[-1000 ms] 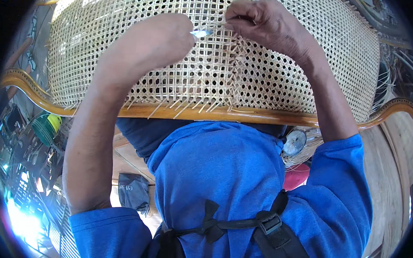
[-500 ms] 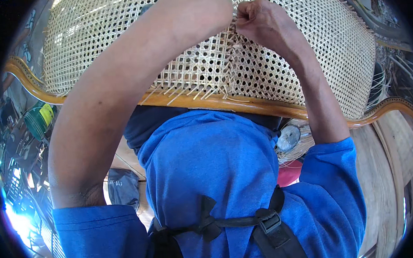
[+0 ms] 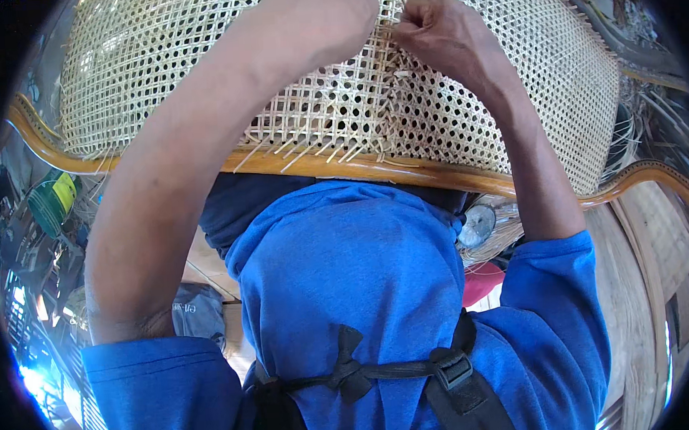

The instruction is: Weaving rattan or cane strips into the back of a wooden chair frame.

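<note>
A pale woven cane panel (image 3: 332, 100) stretches across a varnished wooden frame (image 3: 342, 167) in front of my body. My right hand (image 3: 448, 34) is closed over the weave near the panel's top middle, thumb and fingers pinched together; whatever is between them is too small to make out. Just left of it, my left hand (image 3: 347, 11) bends in over the cane, its fingers hidden from view. Between and below the hands runs a rough seam of short strand ends (image 3: 391, 86). Several loose cane ends (image 3: 311, 151) stick out over the frame's near rail.
A green container with a yellow label (image 3: 52, 201) is at the left. Right of my body are a round metallic object (image 3: 477, 224), coiled cane strands (image 3: 507, 235) and something red (image 3: 482, 284). Wooden boards (image 3: 646, 263) lie on the right. Dark cloth (image 3: 199, 310) lies lower left.
My left hand has shifted slightly left, widening the gap to my right hand. My right hand stays closed near the same spot. The panel appears slightly further left in view.
</note>
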Demonstrator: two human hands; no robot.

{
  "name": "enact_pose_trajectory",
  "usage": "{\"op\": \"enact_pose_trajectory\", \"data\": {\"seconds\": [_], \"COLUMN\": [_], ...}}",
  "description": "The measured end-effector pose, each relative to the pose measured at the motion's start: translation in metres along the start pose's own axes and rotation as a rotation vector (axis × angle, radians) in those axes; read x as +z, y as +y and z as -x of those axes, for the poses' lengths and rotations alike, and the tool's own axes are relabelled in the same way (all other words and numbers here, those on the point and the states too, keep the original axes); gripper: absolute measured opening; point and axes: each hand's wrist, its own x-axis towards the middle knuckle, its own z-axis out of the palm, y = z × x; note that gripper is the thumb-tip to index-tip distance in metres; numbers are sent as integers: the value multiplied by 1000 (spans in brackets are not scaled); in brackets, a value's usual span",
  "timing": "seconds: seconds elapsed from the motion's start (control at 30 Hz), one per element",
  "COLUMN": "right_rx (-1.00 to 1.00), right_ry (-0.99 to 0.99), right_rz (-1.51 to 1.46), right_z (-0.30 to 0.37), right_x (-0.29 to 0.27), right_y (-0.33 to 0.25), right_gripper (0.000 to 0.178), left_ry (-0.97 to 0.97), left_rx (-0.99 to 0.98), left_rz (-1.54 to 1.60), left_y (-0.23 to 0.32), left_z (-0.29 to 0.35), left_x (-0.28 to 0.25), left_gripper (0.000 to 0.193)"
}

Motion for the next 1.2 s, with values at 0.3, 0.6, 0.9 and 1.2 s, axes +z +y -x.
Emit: {"op": "enact_pose_trajectory", "data": {"seconds": [0.3, 0.6, 0.9, 1.2], "right_rx": [38, -320, 22, -408], "right_ry": [-11, 161, -67, 250], "right_rz": [89, 106, 173, 162], "right_z": [-3, -17, -11, 2], "right_x": [8, 30, 10, 24], "right_y": [7, 25, 1, 18], "right_gripper": [24, 25, 31, 14], "left_ry": [69, 326, 429, 283], "left_rx": [61, 24, 15, -131], "left_rz": [54, -108, 46, 129], "left_y": [-5, -8, 3, 5], "left_z": [-2, -37, -1, 8], "left_x": [4, 30, 45, 24], "left_gripper": [21, 26, 20, 27]}}
